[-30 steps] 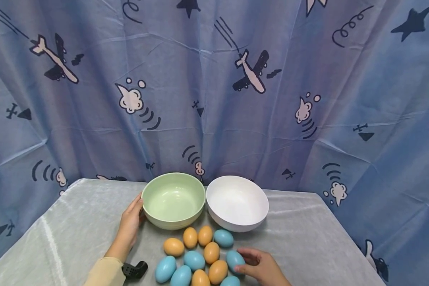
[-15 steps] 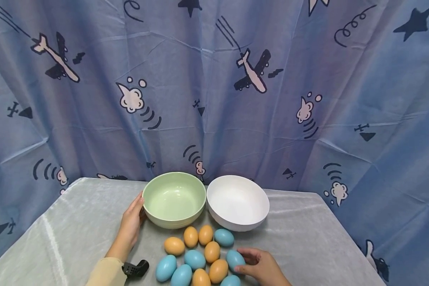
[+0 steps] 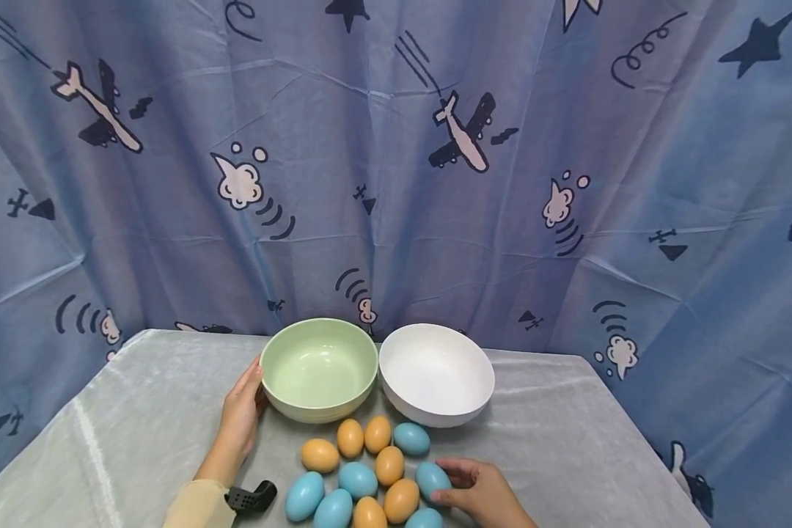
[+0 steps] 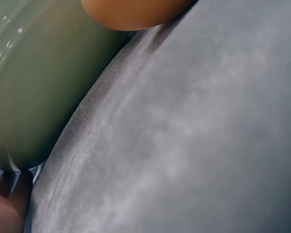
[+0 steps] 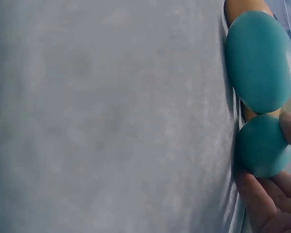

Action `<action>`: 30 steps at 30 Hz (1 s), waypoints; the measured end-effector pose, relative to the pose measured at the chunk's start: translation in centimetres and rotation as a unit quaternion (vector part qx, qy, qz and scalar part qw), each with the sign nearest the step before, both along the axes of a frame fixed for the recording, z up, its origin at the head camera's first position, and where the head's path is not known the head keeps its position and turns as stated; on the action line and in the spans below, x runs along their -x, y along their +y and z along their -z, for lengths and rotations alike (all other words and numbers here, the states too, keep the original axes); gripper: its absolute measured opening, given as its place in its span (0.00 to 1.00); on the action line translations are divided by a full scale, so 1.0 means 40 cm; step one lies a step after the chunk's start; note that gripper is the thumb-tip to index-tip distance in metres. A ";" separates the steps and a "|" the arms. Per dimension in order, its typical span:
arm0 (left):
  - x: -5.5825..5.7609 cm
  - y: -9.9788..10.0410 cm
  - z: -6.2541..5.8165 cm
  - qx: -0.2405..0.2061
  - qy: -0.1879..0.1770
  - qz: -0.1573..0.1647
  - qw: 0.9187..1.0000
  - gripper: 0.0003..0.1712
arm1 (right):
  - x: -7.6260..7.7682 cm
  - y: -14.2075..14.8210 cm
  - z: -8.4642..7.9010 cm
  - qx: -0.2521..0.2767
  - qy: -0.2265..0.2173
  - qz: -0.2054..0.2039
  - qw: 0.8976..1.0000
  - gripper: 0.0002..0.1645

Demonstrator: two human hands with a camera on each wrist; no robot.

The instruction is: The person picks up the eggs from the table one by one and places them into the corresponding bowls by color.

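My left hand (image 3: 240,414) holds the light green bowl (image 3: 320,407) by its left side, with fingertips low against its wall in the left wrist view. My right hand (image 3: 480,493) pinches a blue egg (image 3: 432,480) between thumb and fingers at the right edge of a group of eggs. In the right wrist view this egg (image 5: 263,148) sits among the fingertips, with another blue egg (image 5: 260,60) close beside it. Several orange eggs (image 3: 389,466) and blue eggs (image 3: 358,479) lie loosely together in front of the bowls.
A white bowl (image 3: 438,411) stands right beside the green one; the insides of both show bare. Grey cloth (image 3: 567,455) covers the table, and a blue printed curtain (image 3: 396,161) hangs behind it. By the left sleeve is a black wrist device (image 3: 251,499).
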State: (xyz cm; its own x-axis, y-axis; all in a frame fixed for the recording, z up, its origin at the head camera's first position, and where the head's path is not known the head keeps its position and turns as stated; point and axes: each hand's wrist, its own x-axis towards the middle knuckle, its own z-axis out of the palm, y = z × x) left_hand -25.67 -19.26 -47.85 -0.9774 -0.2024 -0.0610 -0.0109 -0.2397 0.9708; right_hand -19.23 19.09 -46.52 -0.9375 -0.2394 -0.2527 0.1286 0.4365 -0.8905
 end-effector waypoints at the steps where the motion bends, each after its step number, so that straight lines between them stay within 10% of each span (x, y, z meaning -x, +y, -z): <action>1: 0.001 -0.001 0.001 -0.001 0.001 0.000 1.000 0.38 | 0.001 0.001 0.000 0.002 0.000 -0.002 1.000 0.38; 30: 0.003 -0.011 0.020 0.013 -0.004 0.009 1.000 0.38 | 0.006 0.006 0.008 0.004 -0.034 0.022 0.999 0.36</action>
